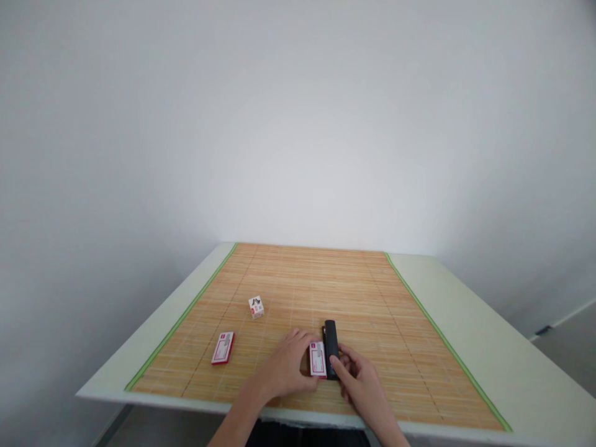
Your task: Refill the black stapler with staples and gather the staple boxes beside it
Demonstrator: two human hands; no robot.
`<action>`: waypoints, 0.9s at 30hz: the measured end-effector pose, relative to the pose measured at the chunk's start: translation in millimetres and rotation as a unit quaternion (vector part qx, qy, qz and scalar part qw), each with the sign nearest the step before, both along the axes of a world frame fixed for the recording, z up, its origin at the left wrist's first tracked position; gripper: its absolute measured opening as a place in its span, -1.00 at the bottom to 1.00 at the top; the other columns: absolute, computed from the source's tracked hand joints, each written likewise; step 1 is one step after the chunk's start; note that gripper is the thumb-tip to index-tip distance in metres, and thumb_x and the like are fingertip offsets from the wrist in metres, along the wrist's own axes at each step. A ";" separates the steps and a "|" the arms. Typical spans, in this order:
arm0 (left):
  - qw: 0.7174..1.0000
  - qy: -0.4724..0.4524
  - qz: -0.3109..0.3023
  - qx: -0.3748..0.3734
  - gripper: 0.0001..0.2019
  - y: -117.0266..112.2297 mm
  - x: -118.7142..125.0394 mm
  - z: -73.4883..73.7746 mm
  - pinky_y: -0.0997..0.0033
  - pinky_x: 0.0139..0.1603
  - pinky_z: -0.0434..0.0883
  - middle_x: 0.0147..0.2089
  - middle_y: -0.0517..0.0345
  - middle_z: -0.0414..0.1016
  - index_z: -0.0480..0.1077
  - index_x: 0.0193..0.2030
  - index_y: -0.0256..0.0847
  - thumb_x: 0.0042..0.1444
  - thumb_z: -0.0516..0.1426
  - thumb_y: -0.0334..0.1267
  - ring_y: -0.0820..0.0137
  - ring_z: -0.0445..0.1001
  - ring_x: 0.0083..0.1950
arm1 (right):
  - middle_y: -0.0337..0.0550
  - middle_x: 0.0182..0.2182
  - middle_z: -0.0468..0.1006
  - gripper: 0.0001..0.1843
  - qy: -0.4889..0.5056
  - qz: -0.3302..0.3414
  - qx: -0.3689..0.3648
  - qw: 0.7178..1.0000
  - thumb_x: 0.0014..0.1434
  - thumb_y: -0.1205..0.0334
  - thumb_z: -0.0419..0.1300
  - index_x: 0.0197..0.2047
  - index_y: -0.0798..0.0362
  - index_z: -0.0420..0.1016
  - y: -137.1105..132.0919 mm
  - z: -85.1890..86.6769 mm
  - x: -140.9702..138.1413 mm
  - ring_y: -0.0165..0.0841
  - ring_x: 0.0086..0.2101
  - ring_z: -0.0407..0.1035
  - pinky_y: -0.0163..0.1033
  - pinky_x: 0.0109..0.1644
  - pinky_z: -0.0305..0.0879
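The small red-and-white box (317, 359) lay flat between my two hands, white on its face with a red border and some print too small to read. My left hand (285, 370) rested on its near-left side, fingers curled loosely over the edge and touching it. Pressed against the box's right side lay a black stapler (331, 347), long and narrow, pointing away from me. My right hand (361, 382) sat at the stapler's near end, thumb and forefinger closed lightly on it; how firm that grip was I could not tell.

I counted two of the flat red-and-white boxes: the one at my hands and a second box (223, 347) well to the left of my left hand, lying alone. There was one stapler. One small white cube-shaped carton (256, 307) with a dark and red mark stood farther off, ahead and to the left of my left hand.

All of it lay on a bamboo mat (372, 298) edged in green, spread over a pale desk (488, 335) against a white wall (298, 124).
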State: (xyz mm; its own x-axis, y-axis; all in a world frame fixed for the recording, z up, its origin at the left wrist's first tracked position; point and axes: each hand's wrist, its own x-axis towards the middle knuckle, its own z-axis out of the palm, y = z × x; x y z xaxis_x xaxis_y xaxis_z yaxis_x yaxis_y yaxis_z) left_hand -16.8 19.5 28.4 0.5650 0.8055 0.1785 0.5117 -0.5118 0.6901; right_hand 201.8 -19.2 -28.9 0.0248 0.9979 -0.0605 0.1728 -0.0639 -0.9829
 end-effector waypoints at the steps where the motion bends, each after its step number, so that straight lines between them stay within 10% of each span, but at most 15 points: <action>1: 1.000 -0.002 -0.004 -0.002 -0.39 1.2 1.1 0.0 0.13 0.22 0.32 0.10 0.12 0.46 0.41 0.14 0.02 -0.13 0.35 -0.28 0.09 0.37 0.15 | -0.31 -0.47 0.43 -0.30 0.000 0.005 0.000 1.000 0.18 -0.32 0.24 0.14 0.07 0.51 0.0 0.3 0.2 -0.47 -0.67 0.27 -0.35 -0.65 0.19; 9: 1.000 -0.015 0.014 -0.022 -0.05 -3.6 -10.8 -2.2 0.04 0.37 0.25 0.37 0.03 0.29 0.21 0.41 0.06 -0.16 0.46 -0.06 0.03 0.26 0.36 | -0.31 -0.45 0.43 -0.31 0.008 0.005 -0.007 1.000 0.20 -0.29 0.24 0.17 0.08 0.48 0.7 -1.7 2.3 -0.47 -0.66 0.27 -0.35 -0.66 0.20; 16: 0.946 0.179 0.266 0.040 -0.09 -4.7 -170.3 -7.9 -0.14 0.39 0.13 0.39 -0.07 0.27 0.27 0.39 -0.03 -0.14 0.41 0.04 -0.14 0.22 0.39 | -0.34 -0.45 0.42 -0.31 0.008 -0.003 -0.010 1.000 0.21 -0.27 0.24 0.22 0.05 0.43 0.4 -0.9 3.0 -0.48 -0.67 0.26 -0.36 -0.69 0.19; 20: 0.947 0.206 0.245 -0.013 -0.26 2.9 -223.0 -12.7 -0.05 0.35 0.20 0.33 -0.02 0.36 0.41 0.29 -0.01 -0.07 0.35 0.08 -0.11 0.30 0.33 | -0.34 -0.47 0.40 -0.32 0.009 0.004 -0.005 1.000 0.22 -0.27 0.24 0.21 0.07 0.44 1.0 -0.2 2.5 -0.48 -0.67 0.25 -0.37 -0.69 0.18; 27: 0.981 0.067 0.180 -0.002 -0.37 -1.5 -120.2 1.9 0.02 0.29 0.29 0.26 -0.01 0.43 0.46 0.16 -0.03 -0.07 0.39 0.07 -0.03 0.38 0.26 | -0.33 -0.44 0.41 -0.33 0.009 0.005 -0.009 1.000 0.24 -0.27 0.23 0.21 0.06 0.44 0.5 -3.2 2.8 -0.51 -0.69 0.24 -0.37 -0.69 0.14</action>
